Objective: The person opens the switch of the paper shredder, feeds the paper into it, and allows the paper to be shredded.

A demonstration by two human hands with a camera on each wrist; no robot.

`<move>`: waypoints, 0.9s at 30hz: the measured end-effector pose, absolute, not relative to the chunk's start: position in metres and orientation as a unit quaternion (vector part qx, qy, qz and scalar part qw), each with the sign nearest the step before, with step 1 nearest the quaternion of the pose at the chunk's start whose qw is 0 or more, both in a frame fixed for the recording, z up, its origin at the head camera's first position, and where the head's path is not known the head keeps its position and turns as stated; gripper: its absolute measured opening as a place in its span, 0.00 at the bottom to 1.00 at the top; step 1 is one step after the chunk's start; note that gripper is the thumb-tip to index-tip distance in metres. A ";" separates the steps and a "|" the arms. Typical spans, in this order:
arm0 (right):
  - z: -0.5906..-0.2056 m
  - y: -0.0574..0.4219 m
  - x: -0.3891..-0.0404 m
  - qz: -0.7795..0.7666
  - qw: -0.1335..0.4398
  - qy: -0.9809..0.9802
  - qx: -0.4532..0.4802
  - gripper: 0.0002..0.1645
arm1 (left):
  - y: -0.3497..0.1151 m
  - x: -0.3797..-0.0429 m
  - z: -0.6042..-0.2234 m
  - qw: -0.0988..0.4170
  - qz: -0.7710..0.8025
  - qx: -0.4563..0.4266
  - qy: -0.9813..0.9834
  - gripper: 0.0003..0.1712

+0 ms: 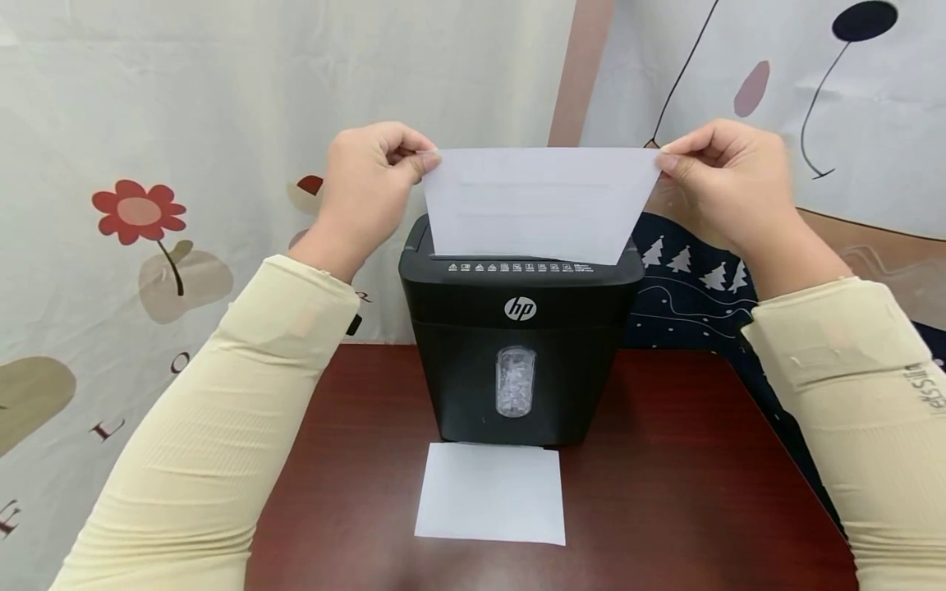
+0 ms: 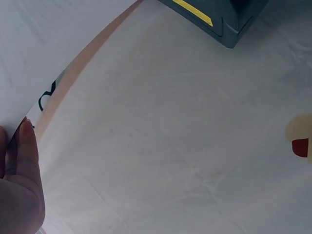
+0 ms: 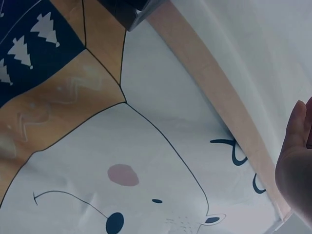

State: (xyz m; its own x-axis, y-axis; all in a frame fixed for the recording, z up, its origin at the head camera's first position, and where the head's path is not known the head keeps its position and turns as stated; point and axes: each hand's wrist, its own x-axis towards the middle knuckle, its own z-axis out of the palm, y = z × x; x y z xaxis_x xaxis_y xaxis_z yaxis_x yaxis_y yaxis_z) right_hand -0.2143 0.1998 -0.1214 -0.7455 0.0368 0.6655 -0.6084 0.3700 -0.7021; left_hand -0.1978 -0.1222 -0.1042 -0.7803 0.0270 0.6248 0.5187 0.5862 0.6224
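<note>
A white sheet of paper [image 1: 543, 205] hangs upright between both hands, its lower edge at the top of a black HP paper shredder [image 1: 466, 361]. My left hand [image 1: 373, 180] pinches the sheet's upper left corner between thumb and fingers. At the upper right corner, my right hand [image 1: 732, 176] pinches it likewise. Whether the lower edge sits inside the slot I cannot tell. In the left wrist view, the left hand [image 2: 22, 180] shows at the left border, holding the paper [image 2: 48, 39]. Only part of the right hand [image 3: 297, 151] appears in the right wrist view.
Another white sheet [image 1: 491, 492] lies flat on the dark red table [image 1: 665, 492], just in front of the shredder. Pale shreds show through the shredder's window [image 1: 515, 382]. A printed curtain [image 1: 222, 98] hangs behind the table.
</note>
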 end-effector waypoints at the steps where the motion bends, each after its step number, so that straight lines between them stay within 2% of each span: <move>1: -0.121 0.199 -0.216 0.527 0.306 -0.770 0.188 0.14 | -0.123 -0.199 -0.104 0.288 -0.427 -0.160 -0.842 0.07; 13: -0.126 0.191 -0.235 0.544 0.301 -0.760 0.191 0.11 | -0.125 -0.222 -0.111 0.297 -0.409 -0.146 -0.850 0.07; 21: -0.131 0.190 -0.242 0.571 0.286 -0.746 0.189 0.16 | -0.123 -0.229 -0.116 0.295 -0.409 -0.140 -0.852 0.08; 27: -0.136 0.190 -0.245 0.587 0.266 -0.741 0.188 0.15 | -0.124 -0.232 -0.120 0.297 -0.404 -0.137 -0.854 0.08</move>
State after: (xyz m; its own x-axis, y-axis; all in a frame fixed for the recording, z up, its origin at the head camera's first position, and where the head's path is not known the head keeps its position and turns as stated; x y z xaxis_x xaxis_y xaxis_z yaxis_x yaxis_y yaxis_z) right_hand -0.2450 0.1899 -0.1358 -0.7883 0.0339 0.6144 -0.5905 0.2394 -0.7707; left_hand -0.2318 -0.1235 -0.1200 -0.7862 -0.0065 0.6179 0.4734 0.6364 0.6090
